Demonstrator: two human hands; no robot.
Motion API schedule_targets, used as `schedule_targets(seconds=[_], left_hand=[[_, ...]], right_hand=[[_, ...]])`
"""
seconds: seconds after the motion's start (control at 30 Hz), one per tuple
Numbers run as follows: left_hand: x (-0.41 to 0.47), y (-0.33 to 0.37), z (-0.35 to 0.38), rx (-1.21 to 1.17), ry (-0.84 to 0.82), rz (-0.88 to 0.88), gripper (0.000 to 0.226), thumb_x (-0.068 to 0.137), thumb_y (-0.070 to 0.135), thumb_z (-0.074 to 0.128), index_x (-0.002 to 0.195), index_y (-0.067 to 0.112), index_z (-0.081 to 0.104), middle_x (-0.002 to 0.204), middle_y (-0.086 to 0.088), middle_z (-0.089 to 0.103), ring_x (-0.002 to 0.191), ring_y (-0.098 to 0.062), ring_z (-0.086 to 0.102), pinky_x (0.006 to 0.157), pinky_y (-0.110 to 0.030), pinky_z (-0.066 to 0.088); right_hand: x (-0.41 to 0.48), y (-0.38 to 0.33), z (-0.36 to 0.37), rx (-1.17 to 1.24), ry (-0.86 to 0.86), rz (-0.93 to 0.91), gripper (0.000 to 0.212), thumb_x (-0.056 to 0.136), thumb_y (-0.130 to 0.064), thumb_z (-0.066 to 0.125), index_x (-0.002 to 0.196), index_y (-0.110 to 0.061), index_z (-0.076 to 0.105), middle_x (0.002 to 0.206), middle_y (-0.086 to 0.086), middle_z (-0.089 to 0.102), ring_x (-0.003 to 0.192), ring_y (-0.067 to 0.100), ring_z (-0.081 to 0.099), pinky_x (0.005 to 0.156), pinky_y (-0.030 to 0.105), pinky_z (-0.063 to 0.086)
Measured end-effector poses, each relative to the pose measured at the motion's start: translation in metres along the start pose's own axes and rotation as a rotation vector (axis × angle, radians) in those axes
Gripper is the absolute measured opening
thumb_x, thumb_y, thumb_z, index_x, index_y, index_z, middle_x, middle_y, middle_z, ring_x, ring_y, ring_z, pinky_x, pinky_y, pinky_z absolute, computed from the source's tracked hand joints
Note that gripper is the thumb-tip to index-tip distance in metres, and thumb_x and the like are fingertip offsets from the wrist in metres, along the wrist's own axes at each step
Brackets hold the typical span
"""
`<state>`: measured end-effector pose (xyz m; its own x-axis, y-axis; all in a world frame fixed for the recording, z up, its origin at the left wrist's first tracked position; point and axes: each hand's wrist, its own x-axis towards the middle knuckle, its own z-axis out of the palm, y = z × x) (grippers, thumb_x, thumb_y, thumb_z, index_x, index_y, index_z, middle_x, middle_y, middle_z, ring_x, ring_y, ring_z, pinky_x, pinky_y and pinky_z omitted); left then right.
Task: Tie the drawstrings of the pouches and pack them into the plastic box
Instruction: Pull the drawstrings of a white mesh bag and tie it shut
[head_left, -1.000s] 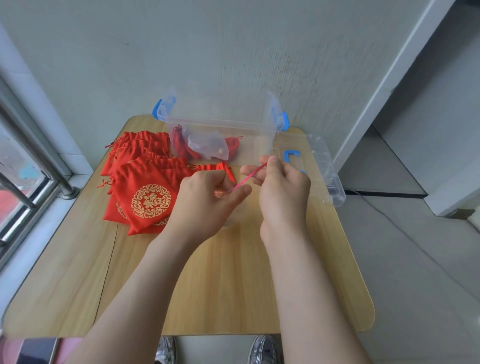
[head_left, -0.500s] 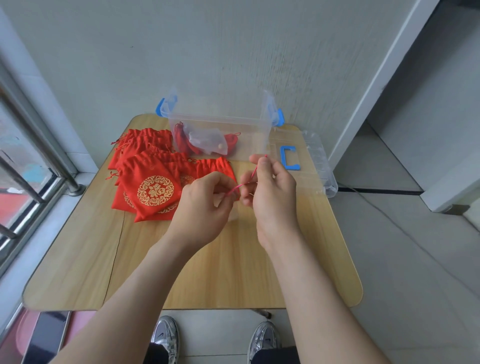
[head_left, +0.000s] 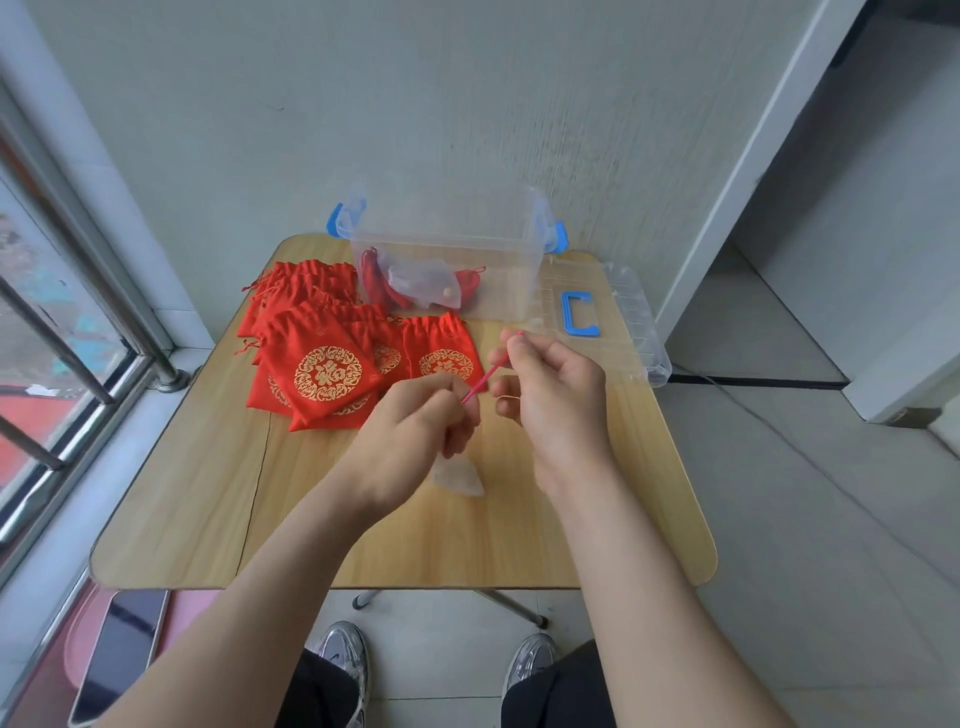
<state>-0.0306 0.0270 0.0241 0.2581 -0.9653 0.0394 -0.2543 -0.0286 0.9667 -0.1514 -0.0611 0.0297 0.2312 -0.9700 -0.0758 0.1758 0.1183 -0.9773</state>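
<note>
presently, both hands work above the table (head_left: 447, 540), close together. left hand (head_left: 410, 431): fingers curled, thumb and forefinger pinching the near end of a thin red drawstring (head_left: 480, 383). right hand (head_left: 558, 395): fingers likewise curled, pinching the far end of the same cord, which runs straight and slanted from the left fingertips up to the right ones. a pale, sheer pouch (head_left: 460, 475) hangs just below the left hand, partly hidden by it; whether its mouth is drawn closed cannot be told. beyond the left hand, toward its outer side, lies a pile of red pouches (head_left: 324, 364) with gold emblems. straight beyond both hands stands the plastic box (head_left: 511, 283), open, with a few pouches inside. its clear lid (head_left: 631, 332) lies beyond the right hand, beside the box.

judged step: forming the knot on the sheer pouch; most pouches are not yet packed.

risks, as judgement: the cord is thin, so a light pinch could let one end slip and a half-made loop would open. uneven pulling could set the knot away from the pouch mouth, leaving it loose. a hard tug could pucker or tear the sheer fabric. a wide sweep of the left forearm could push red pouches off the table edge.
</note>
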Motion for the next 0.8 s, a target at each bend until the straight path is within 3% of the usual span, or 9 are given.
schedule_targets(seconds=[0.1,0.2,0.4,0.53,0.63,0.7,0.8], left_hand=[[-0.003,0.001,-0.003,-0.058,0.093,-0.100,0.037,0.107,0.016,0.042,0.082,0.001,0.065,0.065,-0.004,0.054,0.065,-0.017,0.048,0.068,-0.032,0.038],[-0.002,0.000,-0.002,-0.021,0.123,-0.184,0.033,0.105,0.021,0.048,0.086,0.003,0.068,0.061,-0.001,0.055,0.061,-0.013,0.049,0.065,-0.029,0.038],[-0.004,0.001,0.000,-0.147,0.150,-0.250,0.030,0.101,0.021,0.054,0.075,0.012,0.064,0.067,-0.004,0.061,0.068,-0.019,0.056,0.076,-0.036,0.046],[0.002,-0.006,-0.008,-0.471,0.225,-0.330,0.028,0.098,0.022,0.058,0.072,0.016,0.066,0.077,-0.005,0.061,0.070,-0.018,0.063,0.088,-0.042,0.049],[0.005,-0.006,-0.010,-0.734,0.248,-0.408,0.018,0.101,0.015,0.057,0.084,0.013,0.062,0.076,-0.002,0.060,0.069,-0.017,0.063,0.080,-0.034,0.052],[0.005,-0.008,-0.011,-0.776,0.237,-0.404,0.016,0.101,0.014,0.057,0.086,0.013,0.064,0.078,-0.002,0.061,0.071,-0.016,0.062,0.079,-0.033,0.052],[0.003,-0.015,-0.015,-0.696,0.236,-0.375,0.017,0.101,0.021,0.064,0.096,0.011,0.076,0.099,-0.008,0.071,0.096,-0.025,0.067,0.098,-0.042,0.054]], right_hand=[[-0.006,0.004,0.002,0.038,0.027,-0.012,0.014,0.107,-0.011,0.062,0.107,-0.006,0.075,0.087,0.007,0.075,0.064,0.017,0.062,0.056,0.028,0.053],[-0.008,0.005,0.006,0.149,0.043,-0.011,0.014,0.108,-0.011,0.060,0.109,-0.003,0.072,0.093,0.012,0.077,0.071,0.020,0.072,0.062,0.029,0.059],[-0.005,0.013,0.004,0.211,0.033,0.000,0.015,0.111,-0.011,0.054,0.110,-0.002,0.066,0.092,0.014,0.076,0.074,0.022,0.073,0.071,0.032,0.062],[-0.003,0.018,-0.003,-0.114,0.001,-0.064,0.013,0.108,-0.013,0.059,0.103,-0.013,0.072,0.087,0.005,0.078,0.073,0.016,0.073,0.072,0.034,0.062],[-0.002,0.026,-0.005,-0.414,0.005,-0.082,0.014,0.105,-0.022,0.064,0.094,-0.025,0.072,0.082,-0.002,0.077,0.075,0.013,0.075,0.081,0.039,0.063],[-0.002,0.029,-0.005,-0.565,-0.007,-0.120,0.011,0.104,-0.026,0.066,0.097,-0.023,0.075,0.084,-0.005,0.077,0.081,0.013,0.074,0.079,0.035,0.061],[-0.006,0.028,-0.002,-0.796,-0.055,-0.208,0.012,0.102,-0.026,0.067,0.095,-0.022,0.076,0.085,-0.008,0.074,0.081,0.011,0.070,0.067,0.024,0.053]])
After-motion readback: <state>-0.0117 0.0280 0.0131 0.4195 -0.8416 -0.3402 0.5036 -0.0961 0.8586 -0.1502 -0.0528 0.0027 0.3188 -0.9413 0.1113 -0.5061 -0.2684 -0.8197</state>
